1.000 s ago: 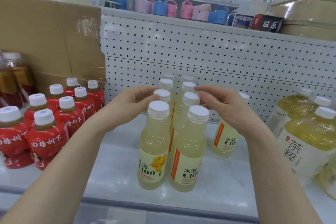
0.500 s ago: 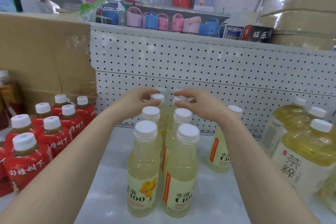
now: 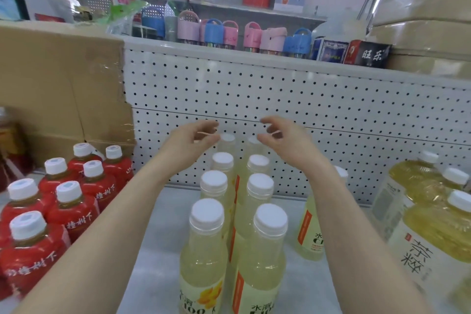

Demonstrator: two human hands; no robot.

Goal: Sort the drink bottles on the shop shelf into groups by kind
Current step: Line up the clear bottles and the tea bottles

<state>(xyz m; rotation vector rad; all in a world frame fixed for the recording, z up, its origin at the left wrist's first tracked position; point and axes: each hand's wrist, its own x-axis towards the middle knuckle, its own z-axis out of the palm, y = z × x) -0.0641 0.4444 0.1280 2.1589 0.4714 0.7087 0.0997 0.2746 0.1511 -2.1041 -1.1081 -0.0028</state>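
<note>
Perforated white backing (image 3: 305, 109) closes off the shop shelf (image 3: 165, 224) beyond the left hand (image 3: 190, 144) and the right hand (image 3: 285, 141), and a taped cardboard box (image 3: 58, 89) is stood to the left of the left hand. Right of the right hand, large tea bottles (image 3: 438, 232) of yellow liquid are grouped; left of the left hand, red-labelled bottles (image 3: 71, 201) with white caps are clustered. Beneath and between the hands, pale yellow bottles (image 3: 257, 250) are lined up in a double row running back to the backing, while one stray bottle (image 3: 309, 234) of the same kind is seen apart, under the right forearm. Both hands are held loosely curled, fingers spread, over the rearmost caps (image 3: 226, 138), with nothing gripped; whether the caps are touched cannot be told. Full bottles of this sort are judged fairly heavy, stiff-walled and smooth, and easily toppled in a tight row, so the stray bottle would best be taken round the neck just under its cap, or round the labelled body.
</note>
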